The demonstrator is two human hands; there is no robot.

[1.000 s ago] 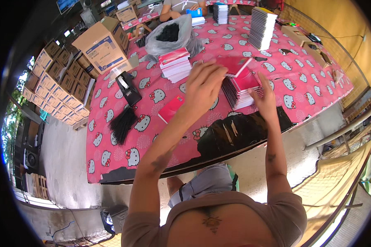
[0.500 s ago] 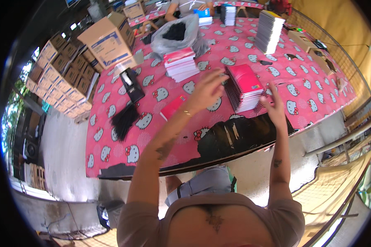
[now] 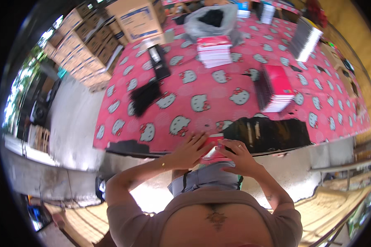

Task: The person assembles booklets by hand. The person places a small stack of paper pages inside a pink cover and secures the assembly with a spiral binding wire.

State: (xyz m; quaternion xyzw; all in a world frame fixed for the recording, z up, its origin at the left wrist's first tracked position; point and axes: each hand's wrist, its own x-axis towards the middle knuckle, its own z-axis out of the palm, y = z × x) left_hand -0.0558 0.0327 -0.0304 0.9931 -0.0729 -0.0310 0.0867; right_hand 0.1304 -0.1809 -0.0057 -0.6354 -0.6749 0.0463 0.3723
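At the table's front edge, close to my body, a red-covered notebook [image 3: 215,138] lies between my hands. My left hand [image 3: 189,151] is on its left side, fingers resting over the cover. My right hand [image 3: 240,157] grips the right side, thumb and fingers bent at the edge. Part of the notebook is hidden under the fingers. Farther right stands a stack of red spiral-bound notebooks [image 3: 278,82], apart from both hands. Toward the back middle is a pile of red-covered, white-paged blocks [image 3: 214,51].
Left on the pink patterned tablecloth [image 3: 200,119] lie a bundle of thin black strands [image 3: 146,97] and a black long holder [image 3: 159,62]. Behind are a plastic bag [image 3: 193,25] with black contents and a cardboard box [image 3: 137,20]. A tall notebook stack [image 3: 306,39] stands back right.
Both hands have come from around the spiral-bound stack to the front edge. The red notebook from mid-table is now there between them. The whole view has shifted.
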